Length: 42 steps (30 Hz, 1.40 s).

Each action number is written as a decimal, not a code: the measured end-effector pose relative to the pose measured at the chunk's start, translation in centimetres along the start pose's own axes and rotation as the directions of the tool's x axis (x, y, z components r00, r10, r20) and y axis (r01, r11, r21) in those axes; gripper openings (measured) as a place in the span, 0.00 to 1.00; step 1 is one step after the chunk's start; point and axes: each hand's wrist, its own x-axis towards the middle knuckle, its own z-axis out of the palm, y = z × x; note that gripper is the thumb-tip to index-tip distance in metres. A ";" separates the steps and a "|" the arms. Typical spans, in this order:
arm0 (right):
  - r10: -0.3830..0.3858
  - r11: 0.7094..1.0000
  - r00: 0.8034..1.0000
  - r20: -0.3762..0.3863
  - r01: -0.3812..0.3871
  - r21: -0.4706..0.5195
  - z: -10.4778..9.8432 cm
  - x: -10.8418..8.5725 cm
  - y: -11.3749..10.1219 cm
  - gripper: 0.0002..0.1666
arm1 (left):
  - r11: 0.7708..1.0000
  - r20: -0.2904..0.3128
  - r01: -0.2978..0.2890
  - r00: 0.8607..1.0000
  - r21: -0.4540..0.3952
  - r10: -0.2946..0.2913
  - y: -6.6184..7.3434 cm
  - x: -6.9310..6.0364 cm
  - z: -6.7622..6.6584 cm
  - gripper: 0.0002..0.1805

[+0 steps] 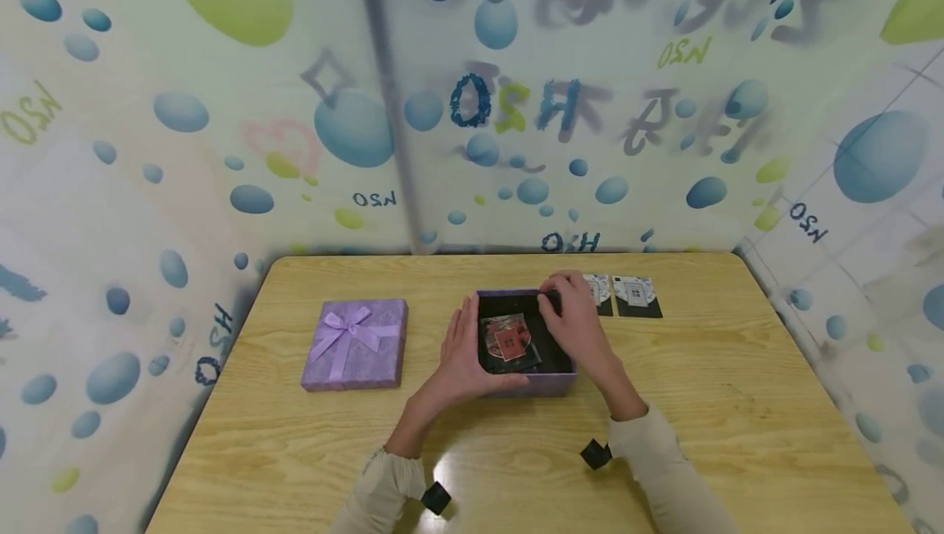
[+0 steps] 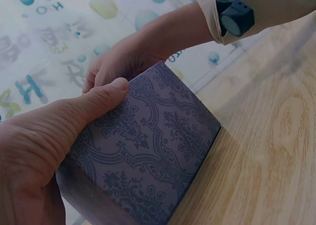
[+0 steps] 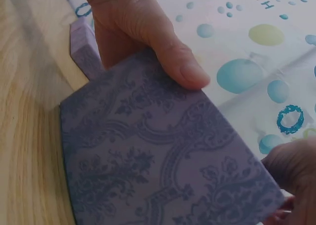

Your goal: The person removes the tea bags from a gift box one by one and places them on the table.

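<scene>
An uncovered purple patterned box (image 1: 537, 385) with a dark inside stands on the table, a red and black packet (image 1: 510, 343) lying in its left part. My left hand (image 1: 466, 359) grips the box's left side, its thumb along the near rim; the left wrist view shows this thumb on the box (image 2: 143, 141) edge. At the back right corner my right hand (image 1: 578, 323) has its curled fingers over the rim and partly inside; what they touch there is hidden. In the right wrist view the right hand (image 3: 296, 180) is only partly seen, beyond the box (image 3: 163, 146).
A purple lid (image 1: 356, 346) with a ribbon bow lies left of the box. Two black and white packets, one (image 1: 637, 296) fully visible and one (image 1: 603, 292) partly behind the right hand, lie at the back right. A patterned curtain (image 1: 472, 190) hangs behind the table (image 1: 737, 386).
</scene>
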 end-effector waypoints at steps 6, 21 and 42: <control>0.021 1.000 0.998 0.065 -0.023 0.021 0.8 -0.7 -0.5 0.12 | 1.000 0.009 0.000 1.000 -0.001 0.000 0.1 0.0 0.2 0.81; -0.122 0.769 0.934 0.335 0.303 -0.564 2.3 -0.9 -1.2 0.21 | 1.000 0.009 0.018 1.000 0.014 -0.018 0.4 0.2 -0.2 0.81; 0.102 0.594 0.825 0.557 0.398 -0.699 2.5 -0.7 -1.4 0.30 | 1.000 -0.002 0.019 1.000 0.007 -0.019 0.2 0.0 0.0 0.81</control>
